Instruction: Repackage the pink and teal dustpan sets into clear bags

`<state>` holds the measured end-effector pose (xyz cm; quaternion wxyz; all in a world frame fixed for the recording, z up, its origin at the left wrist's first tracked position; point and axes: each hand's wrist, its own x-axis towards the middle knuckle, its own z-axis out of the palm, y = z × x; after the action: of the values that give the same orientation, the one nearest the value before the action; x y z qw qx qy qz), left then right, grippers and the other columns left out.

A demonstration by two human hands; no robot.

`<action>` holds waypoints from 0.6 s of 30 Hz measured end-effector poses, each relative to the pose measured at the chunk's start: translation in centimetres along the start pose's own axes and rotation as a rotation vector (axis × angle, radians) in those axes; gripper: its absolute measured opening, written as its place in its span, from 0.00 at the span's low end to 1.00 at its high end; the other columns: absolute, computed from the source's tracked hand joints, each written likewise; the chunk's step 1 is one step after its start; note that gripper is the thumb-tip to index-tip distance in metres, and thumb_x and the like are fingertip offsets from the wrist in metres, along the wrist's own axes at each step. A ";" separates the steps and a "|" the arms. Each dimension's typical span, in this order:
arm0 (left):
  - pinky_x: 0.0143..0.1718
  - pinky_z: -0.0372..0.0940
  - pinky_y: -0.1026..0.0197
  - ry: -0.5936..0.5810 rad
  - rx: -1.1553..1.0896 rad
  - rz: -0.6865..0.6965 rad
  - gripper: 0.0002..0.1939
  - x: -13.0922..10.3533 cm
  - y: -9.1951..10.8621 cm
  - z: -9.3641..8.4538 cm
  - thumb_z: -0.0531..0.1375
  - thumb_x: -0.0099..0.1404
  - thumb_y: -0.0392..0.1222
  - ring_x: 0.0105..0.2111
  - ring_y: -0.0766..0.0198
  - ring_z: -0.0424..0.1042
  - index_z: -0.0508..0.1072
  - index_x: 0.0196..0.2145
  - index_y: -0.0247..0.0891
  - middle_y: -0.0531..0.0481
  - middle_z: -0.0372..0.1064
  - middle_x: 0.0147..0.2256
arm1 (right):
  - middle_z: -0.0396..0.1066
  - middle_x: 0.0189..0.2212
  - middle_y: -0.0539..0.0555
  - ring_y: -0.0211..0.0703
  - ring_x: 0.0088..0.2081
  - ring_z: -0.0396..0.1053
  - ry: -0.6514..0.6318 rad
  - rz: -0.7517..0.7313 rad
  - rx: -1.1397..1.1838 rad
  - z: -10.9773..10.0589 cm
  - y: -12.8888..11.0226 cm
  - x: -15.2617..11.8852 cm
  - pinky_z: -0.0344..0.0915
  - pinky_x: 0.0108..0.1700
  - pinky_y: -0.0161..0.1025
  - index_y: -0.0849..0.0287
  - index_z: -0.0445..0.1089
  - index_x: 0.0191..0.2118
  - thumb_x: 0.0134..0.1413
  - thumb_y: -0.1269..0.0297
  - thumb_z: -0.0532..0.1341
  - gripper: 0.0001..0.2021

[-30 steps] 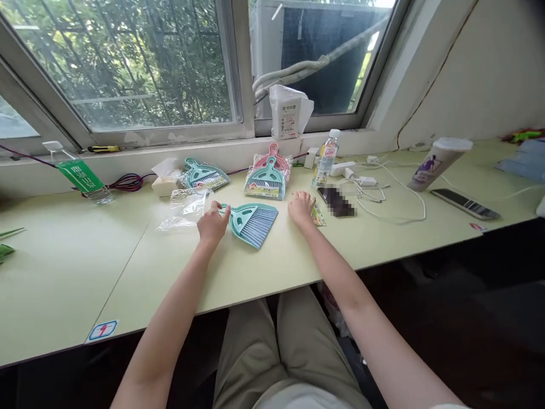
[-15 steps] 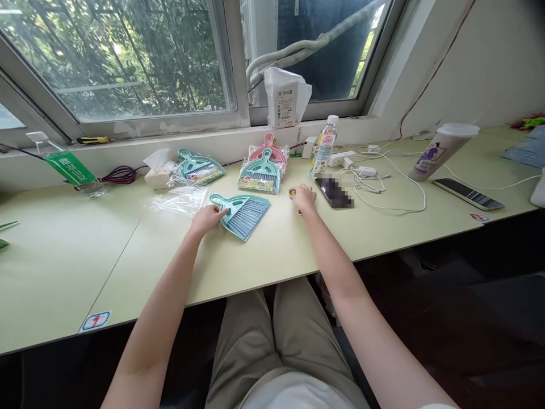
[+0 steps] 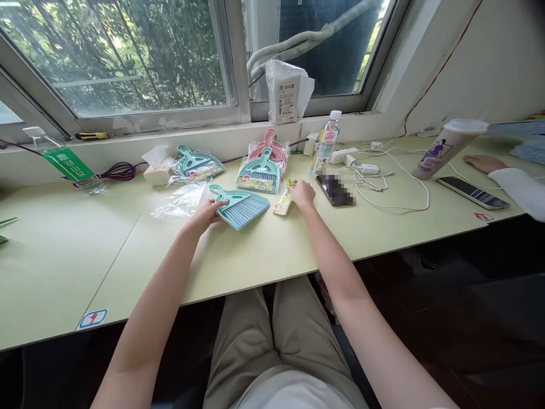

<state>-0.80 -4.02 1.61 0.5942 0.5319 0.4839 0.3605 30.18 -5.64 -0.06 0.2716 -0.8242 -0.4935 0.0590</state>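
A teal mini dustpan and brush set (image 3: pixel 244 209) is gripped at its left side by my left hand (image 3: pixel 205 216), thumb on top. Its bristles point right and toward me, and the near edge looks slightly tilted. My right hand (image 3: pixel 303 194) pinches a printed paper card (image 3: pixel 281 204) just right of the set. A crumpled clear plastic bag (image 3: pixel 181 201) lies beyond my left hand. Behind are wrapped sets: a teal one (image 3: pixel 259 170) in front of a pink one (image 3: pixel 269 149), and another teal one (image 3: pixel 198 163) to the left.
A phone (image 3: pixel 335 190), a drink bottle (image 3: pixel 326 143) and white cables (image 3: pixel 383 182) are right of my right hand. Farther right are a tall cup (image 3: pixel 447 150), a second phone (image 3: pixel 472 193) and another person's hand (image 3: pixel 484 164). Tissues (image 3: pixel 156 170) and a green-labelled bottle (image 3: pixel 70 165) stand left.
My left hand has raised and tilted the dustpan set a little. The card in my right hand has turned and shows more of its face. Another person's hand has appeared at the right.
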 end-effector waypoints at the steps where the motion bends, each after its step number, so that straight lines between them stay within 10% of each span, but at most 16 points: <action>1: 0.32 0.74 0.64 -0.040 0.010 -0.005 0.20 0.0 -0.1 0.1 0.70 0.54 0.42 0.30 0.67 0.75 0.68 0.41 0.35 0.48 0.74 0.35 | 0.77 0.47 0.62 0.54 0.49 0.74 0.056 -0.007 -0.001 -0.1 -0.5 -0.3 0.66 0.46 0.44 0.56 0.70 0.51 0.65 0.55 0.55 0.15; 6: 0.34 0.76 0.65 -0.073 -0.008 -0.019 0.23 0.1 -0.4 0.4 0.73 0.48 0.36 0.33 0.65 0.77 0.72 0.41 0.34 0.46 0.76 0.38 | 0.77 0.38 0.57 0.46 0.40 0.74 0.126 -0.059 0.454 -0.4 -2.6 -1.3 0.67 0.40 0.39 0.57 0.69 0.46 0.66 0.46 0.51 0.20; 12: 0.36 0.75 0.66 -0.016 -0.262 0.078 0.17 0.2 -0.2 0.7 0.68 0.52 0.30 0.33 0.67 0.76 0.73 0.41 0.34 0.48 0.76 0.38 | 0.68 0.26 0.45 0.31 0.21 0.57 -0.173 -0.106 1.394 -1.2 -4.9 -3.0 0.51 0.21 0.31 0.55 0.67 0.36 0.47 0.41 0.67 0.22; 18: 0.40 0.75 0.60 -0.061 -0.387 0.156 0.26 -0.4 -0.4 1.3 0.67 0.54 0.29 0.37 0.65 0.77 0.68 0.49 0.40 0.50 0.75 0.42 | 0.73 0.31 0.48 0.38 0.31 0.71 -0.315 -0.204 1.424 0.3 -6.5 -4.9 0.65 0.29 0.32 0.54 0.67 0.38 0.46 0.42 0.67 0.22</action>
<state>0.34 -4.86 1.30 0.6699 0.4542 0.3449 0.4753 22.57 -7.28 2.17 0.6710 -0.3798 -0.4431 0.4573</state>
